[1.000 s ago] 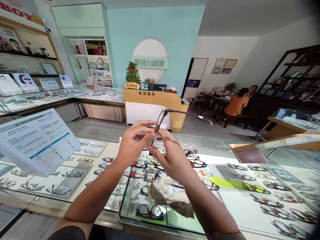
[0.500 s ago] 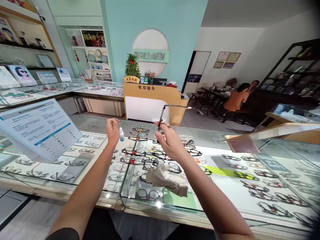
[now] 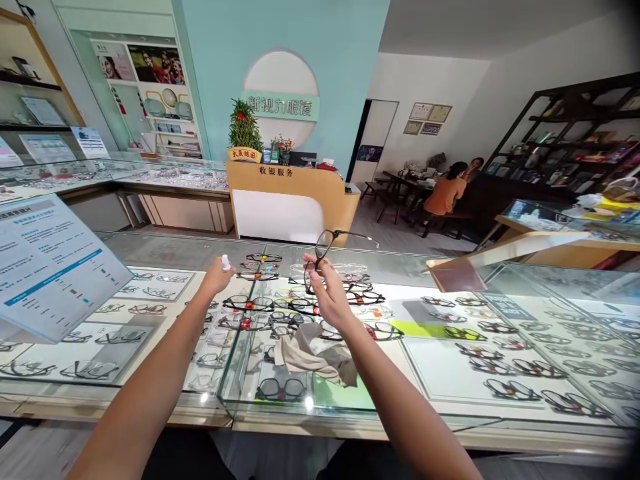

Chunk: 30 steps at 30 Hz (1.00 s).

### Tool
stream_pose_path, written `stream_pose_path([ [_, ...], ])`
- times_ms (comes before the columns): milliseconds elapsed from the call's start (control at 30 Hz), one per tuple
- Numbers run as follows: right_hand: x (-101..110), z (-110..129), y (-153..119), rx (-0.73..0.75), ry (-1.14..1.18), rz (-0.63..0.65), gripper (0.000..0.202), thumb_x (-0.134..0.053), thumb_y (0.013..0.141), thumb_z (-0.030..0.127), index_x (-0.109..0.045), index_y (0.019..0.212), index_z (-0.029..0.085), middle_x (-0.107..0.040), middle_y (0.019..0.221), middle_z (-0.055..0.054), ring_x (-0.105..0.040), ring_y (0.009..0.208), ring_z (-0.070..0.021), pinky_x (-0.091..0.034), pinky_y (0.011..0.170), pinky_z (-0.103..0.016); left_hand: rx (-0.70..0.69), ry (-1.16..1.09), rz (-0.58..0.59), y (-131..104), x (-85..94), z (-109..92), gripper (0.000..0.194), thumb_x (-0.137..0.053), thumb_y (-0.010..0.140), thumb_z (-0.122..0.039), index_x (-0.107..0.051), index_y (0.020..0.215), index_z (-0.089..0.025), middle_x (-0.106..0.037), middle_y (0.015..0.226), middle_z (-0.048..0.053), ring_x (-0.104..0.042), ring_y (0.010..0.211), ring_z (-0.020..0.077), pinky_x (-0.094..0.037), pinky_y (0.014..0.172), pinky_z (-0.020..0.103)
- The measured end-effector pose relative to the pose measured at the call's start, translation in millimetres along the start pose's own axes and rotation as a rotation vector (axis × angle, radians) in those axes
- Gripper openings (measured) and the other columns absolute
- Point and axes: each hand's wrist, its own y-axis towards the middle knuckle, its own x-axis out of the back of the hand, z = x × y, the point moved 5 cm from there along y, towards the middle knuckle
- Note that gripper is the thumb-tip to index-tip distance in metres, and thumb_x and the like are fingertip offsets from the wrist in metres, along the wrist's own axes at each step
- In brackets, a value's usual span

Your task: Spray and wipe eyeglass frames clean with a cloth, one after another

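Observation:
My left hand [image 3: 218, 275] is closed around a small white spray bottle [image 3: 226, 263], whose cap pokes out above the fingers. To its right, my right hand [image 3: 327, 288] pinches a pair of dark-framed eyeglasses [image 3: 325, 245] by the lens side. One temple of these glasses sticks out to the right, and the fingers hide part of the frame. Below my right hand, a crumpled beige cloth [image 3: 313, 357] lies on the glass counter [image 3: 400, 421]. Rows of eyeglasses [image 3: 250, 303] are on and under the glass around both hands.
A tilted printed sign [image 3: 55, 267] stands on the counter at left. A brown panel with a pale edge [image 3: 457, 275] rises at right. Past the counter is a wooden cashier desk [image 3: 287, 175]. A person in orange [image 3: 445, 193] sits at a far table with another person.
My left hand has taken hold of the bottle, which stood on the counter before. The eyeglasses in my right hand have turned so the lenses show. The view has shifted right.

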Motion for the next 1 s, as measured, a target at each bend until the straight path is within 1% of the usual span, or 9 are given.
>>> stream_pose_path([
  [133,-2.3,1.4,-3.1,0.006,0.001,0.035,0.049,-0.041,0.118,0.048,-0.062,0.153,0.021,-0.069,0.147,-0.016,-0.066,0.135,-0.0287,-0.05,0.118,-0.048,-0.055,-0.116,-0.032,-6.9,2.6,-13.2,0.022,-0.077,0.096,-0.034,-0.063,0.099,-0.018,-0.061,0.087,0.001,-0.057,0.079,0.0174,-0.055,0.076,0.033],
  [267,-10.2,4.1,-7.0,-0.041,0.087,0.077,0.05,-0.042,0.117,0.053,-0.063,0.151,0.023,-0.069,0.149,-0.016,-0.065,0.136,-0.0288,-0.05,0.119,-0.049,-0.193,-0.356,0.022,-29.5,-2.4,-49.8,0.035,-0.074,0.087,-0.047,-0.053,0.102,-0.024,-0.054,0.089,-0.001,-0.053,0.08,0.0172,-0.054,0.073,0.03],
  [400,-21.1,8.7,-11.7,-0.109,0.242,0.158,0.053,-0.043,0.116,0.06,-0.063,0.151,0.026,-0.068,0.148,-0.015,-0.071,0.127,-0.0279,-0.055,0.114,-0.048,-0.27,-0.578,0.227,-68.7,-21.6,-89.9,0.054,-0.08,0.078,-0.064,-0.052,0.107,-0.027,-0.057,0.088,0.0,-0.057,0.081,0.018,-0.055,0.069,0.03],
  [500,-27.1,14.0,-14.8,-0.153,0.323,0.233,0.053,-0.045,0.115,0.063,-0.066,0.147,0.026,-0.07,0.142,-0.013,-0.073,0.124,-0.028,-0.058,0.111,-0.047,-0.275,-0.669,0.425,-99.7,-35.8,-110.8,0.059,-0.07,0.08,-0.081,-0.058,0.091,-0.024,-0.056,0.079,0.004,-0.055,0.072,0.0198,-0.051,0.059,0.032],
  [567,-29.7,19.3,-16.4,-0.16,0.362,0.279,0.053,-0.046,0.114,0.065,-0.068,0.144,0.026,-0.071,0.139,-0.013,-0.073,0.121,-0.0277,-0.059,0.108,-0.046,-0.255,-0.728,0.548,-116.0,-41.6,-119.0,0.071,-0.055,0.086,-0.093,-0.057,0.077,-0.023,-0.054,0.073,0.005,-0.052,0.066,0.0197,-0.049,0.055,0.033],
  [633,-32.5,25.0,-18.0,-0.165,0.39,0.327,0.053,-0.047,0.114,0.066,-0.069,0.142,0.027,-0.072,0.139,-0.012,-0.073,0.12,-0.0271,-0.06,0.105,-0.044,-0.212,-0.805,0.683,-127.4,-46.1,-123.4,0.08,-0.047,0.084,-0.101,-0.055,0.067,-0.023,-0.049,0.067,0.004,-0.05,0.062,0.0193,-0.047,0.053,0.034],
  [700,-36.1,29.9,-19.5,-0.178,0.419,0.378,0.053,-0.047,0.113,0.067,-0.07,0.141,0.028,-0.074,0.135,-0.011,-0.073,0.117,-0.026,-0.062,0.099,-0.041,-0.179,-0.826,0.761,-132.7,-49.2,-124.4,0.086,-0.043,0.08,-0.106,-0.052,0.06,-0.024,-0.043,0.059,0.002,-0.046,0.057,0.0181,-0.043,0.05,0.033],
  [867,-43.0,35.0,-20.9,-0.217,0.513,0.416,0.049,-0.05,0.113,0.067,-0.073,0.133,0.028,-0.075,0.128,-0.008,-0.073,0.109,-0.0235,-0.061,0.095,-0.039,-0.197,-0.621,0.683,-128.2,-54.9,-117.0,0.091,-0.017,0.076,-0.112,-0.038,0.048,-0.027,-0.028,0.043,-0.001,-0.029,0.039,0.0131,-0.025,0.039,0.03],
  [1000,-47.7,32.2,-22.5,-0.269,0.559,0.438,0.051,-0.052,0.111,0.07,-0.072,0.133,0.029,-0.074,0.133,-0.008,-0.074,0.108,-0.0233,-0.061,0.093,-0.039,-0.27,-0.537,0.568,-126.2,-54.5,-112.5,0.088,-0.032,0.079,-0.108,-0.046,0.05,-0.026,-0.035,0.042,-0.001,-0.032,0.037,0.0126,-0.023,0.039,0.029],
])
